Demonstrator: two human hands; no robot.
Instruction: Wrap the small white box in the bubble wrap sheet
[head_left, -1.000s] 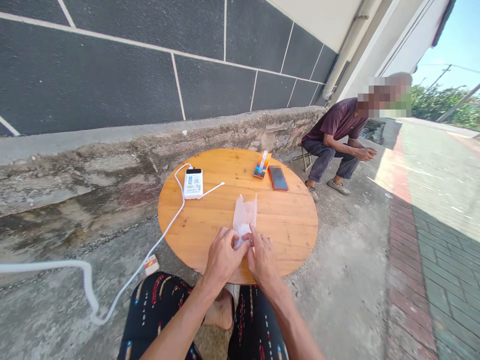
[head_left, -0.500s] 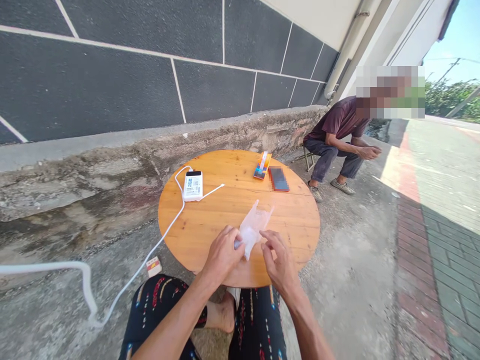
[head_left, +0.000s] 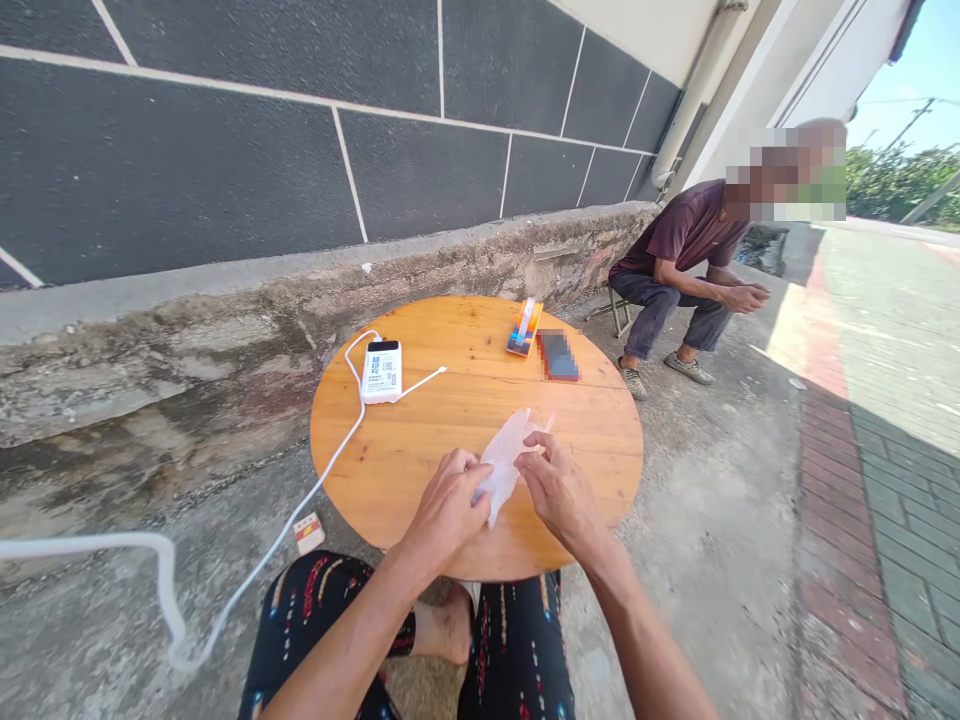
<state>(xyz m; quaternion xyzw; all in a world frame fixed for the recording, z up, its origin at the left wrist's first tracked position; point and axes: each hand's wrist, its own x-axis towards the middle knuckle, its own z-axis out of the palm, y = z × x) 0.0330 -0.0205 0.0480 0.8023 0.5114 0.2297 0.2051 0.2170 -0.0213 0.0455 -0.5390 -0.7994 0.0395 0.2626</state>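
A thin whitish translucent plastic bag (head_left: pixel 501 462) lies crumpled over the near middle of the round wooden table (head_left: pixel 420 450). My left hand (head_left: pixel 450 500) is closed on its left side, with thumb and fingers pinching the film. My right hand (head_left: pixel 556 490) is at the bag's right edge, its fingers curled and the fingertips touching the film. Part of the bag is hidden behind the fingers of both hands. I cannot make out whether anything is inside the bag.
A white power bank (head_left: pixel 382 372) with a white cable (head_left: pixel 300 510) stands at the table's left. An orange-and-blue tape dispenser (head_left: pixel 523 328) and a pixelated phone (head_left: pixel 559 355) lie at the back right. A small box (head_left: pixel 308 534) is on the ground. A person (head_left: pixel 690 250) sits at right.
My right hand has moved up and slightly inward to the bag's upper right edge, its fingers closing on the film. The bag's top has folded and shifted. My left hand stays nearly in place.
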